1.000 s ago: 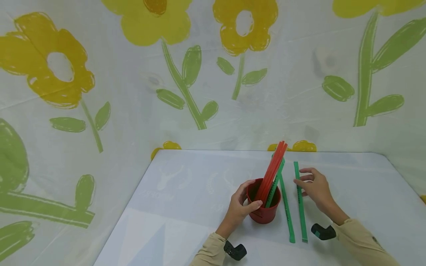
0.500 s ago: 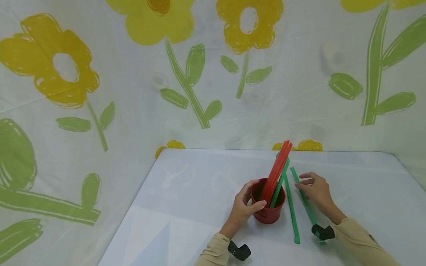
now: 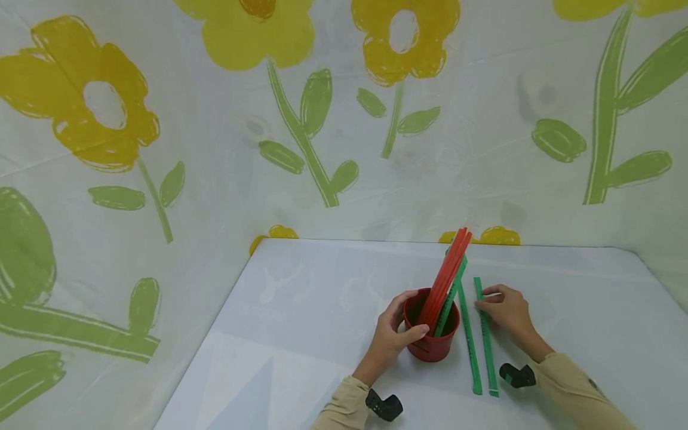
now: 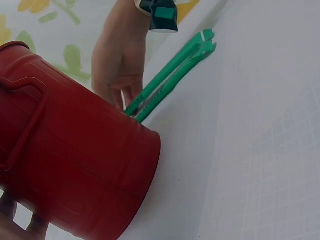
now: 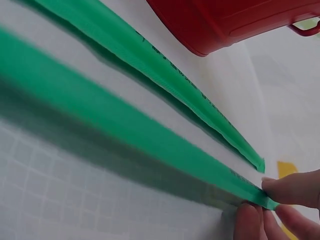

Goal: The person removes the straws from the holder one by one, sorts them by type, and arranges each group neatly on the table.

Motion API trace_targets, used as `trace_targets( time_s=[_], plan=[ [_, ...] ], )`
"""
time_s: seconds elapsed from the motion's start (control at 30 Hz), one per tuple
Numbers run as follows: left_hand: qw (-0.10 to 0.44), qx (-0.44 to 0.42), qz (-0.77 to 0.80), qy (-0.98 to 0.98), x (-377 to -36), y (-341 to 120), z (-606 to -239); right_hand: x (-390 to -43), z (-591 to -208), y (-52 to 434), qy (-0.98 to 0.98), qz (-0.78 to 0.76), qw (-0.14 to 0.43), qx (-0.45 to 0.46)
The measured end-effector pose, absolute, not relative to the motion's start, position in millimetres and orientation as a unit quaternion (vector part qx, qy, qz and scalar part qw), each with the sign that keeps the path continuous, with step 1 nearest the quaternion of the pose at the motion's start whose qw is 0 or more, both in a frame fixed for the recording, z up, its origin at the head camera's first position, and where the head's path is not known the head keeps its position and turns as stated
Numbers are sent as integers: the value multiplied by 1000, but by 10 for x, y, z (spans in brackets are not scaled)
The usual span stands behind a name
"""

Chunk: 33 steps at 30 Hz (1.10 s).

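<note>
My left hand (image 3: 388, 335) grips the rim of a small red bucket (image 3: 431, 350), thumb at the near side. Several long red sticks, which look like straws (image 3: 447, 269), lean out of it toward the back right, with a green wrapped straw (image 3: 450, 298) beside them. To the bucket's right, two more green wrapped straws lie side by side on the table. My right hand (image 3: 509, 312) pinches the right-hand straw (image 3: 488, 352) near its far end; the right wrist view shows thumb and fingers on that straw (image 5: 125, 132). The other straw (image 3: 470, 346) lies between it and the bucket.
The white table (image 3: 301, 310) reaches back to a flower-printed curtain (image 3: 462, 161). A black wrist device (image 3: 384, 406) sits at the left sleeve and another black device (image 3: 517, 375) at the right. The bucket has a looped handle (image 4: 30, 120) on its side.
The pinched straw swung to a slant half a second ago and is now nearly parallel to its neighbour, a little closer to me. My left hand stays on the bucket.
</note>
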<state>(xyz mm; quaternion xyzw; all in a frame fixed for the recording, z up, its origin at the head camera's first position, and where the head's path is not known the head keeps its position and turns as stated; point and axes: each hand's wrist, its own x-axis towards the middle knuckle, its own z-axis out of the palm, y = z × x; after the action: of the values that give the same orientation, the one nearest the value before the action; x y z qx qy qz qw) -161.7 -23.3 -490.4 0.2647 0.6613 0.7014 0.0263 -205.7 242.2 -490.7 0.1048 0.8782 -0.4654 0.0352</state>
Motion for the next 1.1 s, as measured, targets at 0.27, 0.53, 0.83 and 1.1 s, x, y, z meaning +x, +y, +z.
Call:
trace_targets(
  time_s=[0.27, 0.53, 0.83, 1.1],
  plan=[
    [29, 274, 703, 656, -1507, -265, -4622, -2053, -4899, 2422, 889, -450, 31, 79],
    [36, 277, 698, 659, -1559, -260, -4676, -2036, -4861, 2433, 901, -432, 22, 45],
    [26, 270, 701, 659, -1666, -233, -4913, -2057, -4866, 2452, 920, -391, 10, 34],
    [34, 263, 704, 658, -1641, -239, -4924, -2022, -4865, 2504, 928, -372, -10, 15]
  ],
)
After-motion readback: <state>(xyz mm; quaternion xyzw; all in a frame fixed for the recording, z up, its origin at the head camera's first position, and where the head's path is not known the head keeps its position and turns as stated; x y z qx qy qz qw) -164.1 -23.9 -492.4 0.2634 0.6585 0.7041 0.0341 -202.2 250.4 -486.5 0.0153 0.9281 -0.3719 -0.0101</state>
